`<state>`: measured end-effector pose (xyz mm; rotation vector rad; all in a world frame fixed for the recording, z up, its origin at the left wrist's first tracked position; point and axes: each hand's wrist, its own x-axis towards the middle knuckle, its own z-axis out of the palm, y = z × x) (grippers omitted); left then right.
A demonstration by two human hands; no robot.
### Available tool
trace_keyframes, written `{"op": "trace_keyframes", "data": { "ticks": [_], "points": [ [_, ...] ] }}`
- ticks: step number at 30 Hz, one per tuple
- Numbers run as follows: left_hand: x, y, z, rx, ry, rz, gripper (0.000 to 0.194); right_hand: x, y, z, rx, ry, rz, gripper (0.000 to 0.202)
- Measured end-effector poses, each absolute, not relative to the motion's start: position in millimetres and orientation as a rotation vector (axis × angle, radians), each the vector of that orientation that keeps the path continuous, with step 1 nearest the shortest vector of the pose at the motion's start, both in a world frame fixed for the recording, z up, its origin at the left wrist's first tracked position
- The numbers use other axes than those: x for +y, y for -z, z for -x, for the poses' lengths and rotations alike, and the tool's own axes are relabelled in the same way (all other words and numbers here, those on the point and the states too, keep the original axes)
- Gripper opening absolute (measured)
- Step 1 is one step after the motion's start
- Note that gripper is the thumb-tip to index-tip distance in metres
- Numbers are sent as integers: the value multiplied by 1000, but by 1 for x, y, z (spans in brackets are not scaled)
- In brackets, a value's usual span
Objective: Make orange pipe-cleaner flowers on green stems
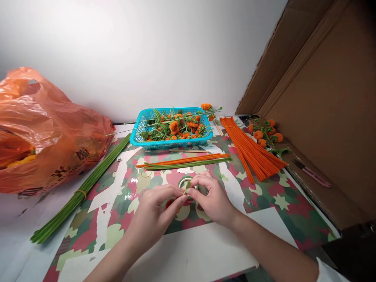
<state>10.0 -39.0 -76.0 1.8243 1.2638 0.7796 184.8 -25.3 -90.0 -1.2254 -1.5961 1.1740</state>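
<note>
The left hand (158, 203) and right hand (215, 197) clamp a small, slim green strip (187, 187) between their fingertips; just beyond the grip lies a round green-and-white ring (181, 181).

The bag (58, 125) is glossy plastic, orange stems (253, 152) fuzzy, cardboard (320, 105) matt.

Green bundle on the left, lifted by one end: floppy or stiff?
Probably fairly stiff along its length: the green bundle lies straight, with many strands packed together. Likely light for its size, since the strands look thin and fuzzy. Ends may splay a little, as the only tie visible sits near the middle.
</note>
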Motion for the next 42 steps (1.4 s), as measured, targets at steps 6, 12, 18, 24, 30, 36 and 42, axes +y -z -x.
{"op": "trace_keyframes", "data": {
  "ticks": [6,12,18,24,30,36,42],
  "points": [
    [-35,79,-4,814,-603,-1001,21,-23,89,-189,-1590,-1472,930,12],
    [-34,84,-8,899,-607,-993,29,-23,87,-191,-1587,-1380,1009,14],
    [-33,73,-9,1336,-934,-1876,23,-25,86,-187,-1616,-1114,1228,12],
    [-38,76,-17,1393,-892,-2069,18,-26,89,-183,-1615,-1078,1278,11],
    [-34,71,-6,1119,-591,-1658,30,-26,86,-189,-1714,-1136,1179,13],
    [-32,79,3,729,-433,-1243,30,-26,84,-194,-1690,-1403,1032,7],
    [-33,73,-9,1133,-615,-1550,22,-25,88,-190,-1616,-1213,1261,11]
  ]
}}
